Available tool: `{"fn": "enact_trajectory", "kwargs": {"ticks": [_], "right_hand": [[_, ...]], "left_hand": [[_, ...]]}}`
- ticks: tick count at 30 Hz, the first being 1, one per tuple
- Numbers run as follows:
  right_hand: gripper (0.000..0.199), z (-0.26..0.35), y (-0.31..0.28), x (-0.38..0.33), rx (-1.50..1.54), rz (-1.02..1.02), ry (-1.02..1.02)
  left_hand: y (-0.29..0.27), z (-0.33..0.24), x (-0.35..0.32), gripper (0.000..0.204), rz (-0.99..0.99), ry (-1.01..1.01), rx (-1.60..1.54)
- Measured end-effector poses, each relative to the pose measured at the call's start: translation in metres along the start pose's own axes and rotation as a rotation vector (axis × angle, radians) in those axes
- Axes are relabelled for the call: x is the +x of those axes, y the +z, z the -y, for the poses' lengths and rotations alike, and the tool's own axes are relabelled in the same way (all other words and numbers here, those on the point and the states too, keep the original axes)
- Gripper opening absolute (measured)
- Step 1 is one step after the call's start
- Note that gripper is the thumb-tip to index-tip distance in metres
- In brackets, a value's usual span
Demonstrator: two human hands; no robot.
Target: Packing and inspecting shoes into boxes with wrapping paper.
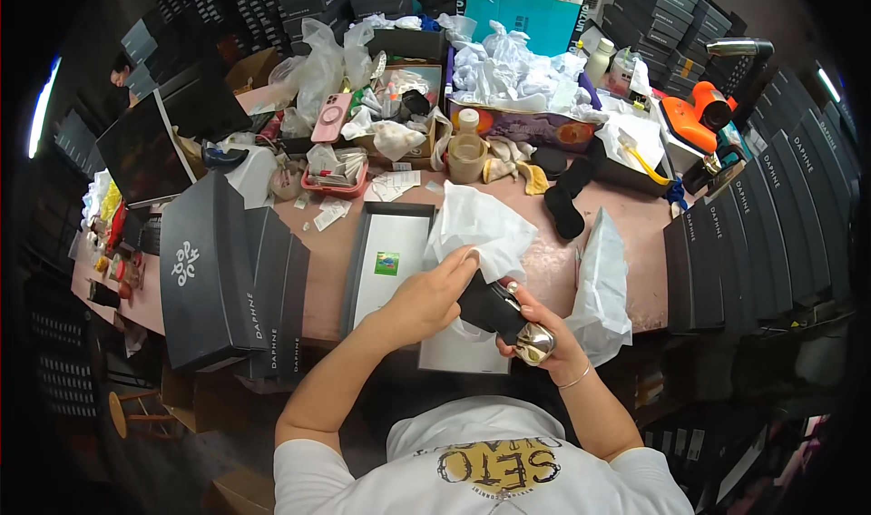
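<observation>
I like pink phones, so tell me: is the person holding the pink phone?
No, the pink phone is farther back, apart from the left hand and the right hand.

crinkled, matt tissue paper [478,229]; matt black shoe [490,308] (its gold end [535,343] glossy, metallic).

Open box [406,234] on table [646,288], shoe [490,308] to its right, boxes [207,279] either side (phone [332,117] behind)
</observation>
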State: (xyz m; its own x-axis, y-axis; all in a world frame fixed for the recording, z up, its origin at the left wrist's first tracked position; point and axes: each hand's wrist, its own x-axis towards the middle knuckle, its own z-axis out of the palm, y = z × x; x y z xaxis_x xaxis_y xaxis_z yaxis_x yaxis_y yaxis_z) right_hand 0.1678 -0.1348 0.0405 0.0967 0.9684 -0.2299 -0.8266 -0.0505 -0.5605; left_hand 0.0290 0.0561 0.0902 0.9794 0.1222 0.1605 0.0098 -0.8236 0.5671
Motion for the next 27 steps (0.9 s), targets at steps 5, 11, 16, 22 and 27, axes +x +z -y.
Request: {"fn": "enact_trajectory", "kwargs": {"ticks": [5,11,16,22,27], "right_hand": [[0.043,0.01,-0.004,0.005,0.176,0.035,0.047],[0.032,-0.002,0.016,0.022,0.153,-0.274,-0.234],[0.033,-0.024,0.047,0.041,-0.604,-0.311,-0.518],[0.036,0.004,0.028,0.065,-0.621,-0.13,-0.286],[0.038,0.009,0.031,0.029,-0.752,-0.257,-0.35]], "left_hand": [[0.002,-0.001,0.001,0.06,-0.032,0.047,-0.092],[0.007,-0.069,-0.016,0.045,-0.117,0.127,0.158],[0.024,-0.075,-0.009,0.048,-0.356,0.119,0.084],[0.068,-0.087,-0.032,0.062,-0.16,0.063,-0.224],[0.129,-0.106,-0.017,0.055,-0.067,0.45,-0.113]]}}
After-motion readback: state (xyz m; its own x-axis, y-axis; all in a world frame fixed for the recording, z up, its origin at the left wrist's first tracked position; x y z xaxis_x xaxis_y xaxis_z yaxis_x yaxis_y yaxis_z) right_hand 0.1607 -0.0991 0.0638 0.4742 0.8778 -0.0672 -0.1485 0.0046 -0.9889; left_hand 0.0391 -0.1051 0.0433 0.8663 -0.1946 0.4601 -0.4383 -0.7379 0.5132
